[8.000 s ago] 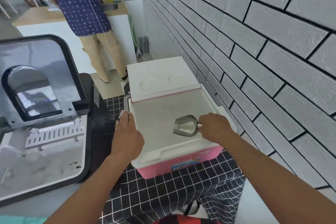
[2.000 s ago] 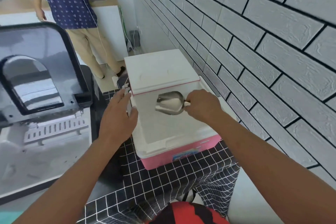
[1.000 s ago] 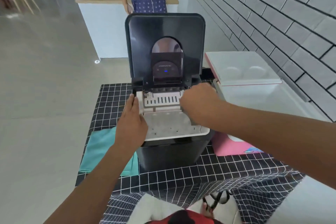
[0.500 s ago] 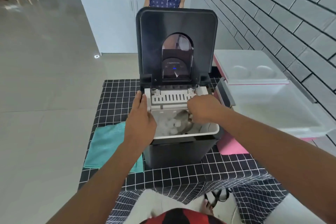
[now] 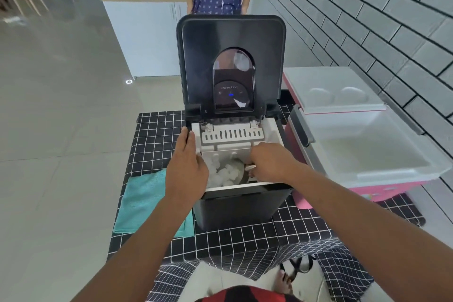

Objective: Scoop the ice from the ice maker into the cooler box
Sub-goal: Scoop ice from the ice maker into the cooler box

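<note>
- Since half a second ago the right hand [image 5: 272, 163] has sunk deeper into the bin, and the metal scoop [image 5: 239, 171] it grips by the handle now sits among the cubes rather than above them.
- The black-and-white checked tablecloth [image 5: 157, 135] carries everything; the pink cooler box with white lining [image 5: 367, 152] sits at its right edge, lid open, with no ice showing inside.
- The black ice maker with raised lid [image 5: 230, 61] stands mid-cloth, just left of the cooler.
- A teal cloth [image 5: 144, 201] lies at the left edge.
- The left hand [image 5: 186, 169] rests on the bin's left rim, fingers straight, steadying it.
- The white ice cubes [image 5: 224, 174] lie in the bin's front half.
- To scoop well: push the scoop low under the pile, tip its mouth upward before lifting, and carry it level to the cooler.
</note>
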